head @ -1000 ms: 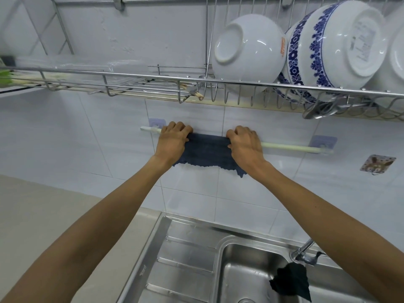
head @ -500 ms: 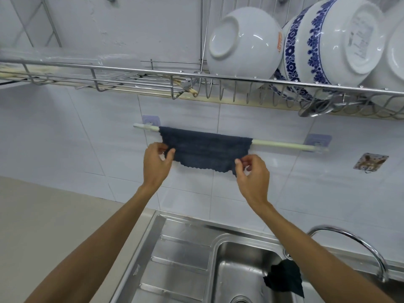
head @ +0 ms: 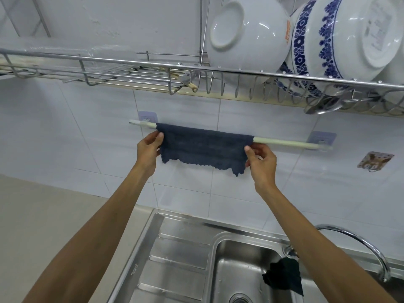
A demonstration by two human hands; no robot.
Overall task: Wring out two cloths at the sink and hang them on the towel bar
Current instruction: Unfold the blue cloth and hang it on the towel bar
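Note:
A dark blue cloth [head: 203, 147] hangs folded over the pale towel bar [head: 284, 143] on the tiled wall. My left hand [head: 149, 149] pinches the cloth's left edge between thumb and fingers. My right hand [head: 260, 158] pinches its right edge just below the bar. A second dark cloth [head: 282, 276] hangs over the sink's rim by the tap base, partly hidden behind my right forearm.
A steel sink [head: 236, 270] with a ribbed drainboard [head: 175, 263] lies below, and a curved tap [head: 363, 246] stands at its right. Above the bar runs a wire dish rack [head: 240, 73] holding white and blue-patterned bowls. A beige counter [head: 43, 215] extends to the left.
Both hands came down off the top of the bar to the cloth's side edges and now pinch them. The cloth hangs spread wider along the bar.

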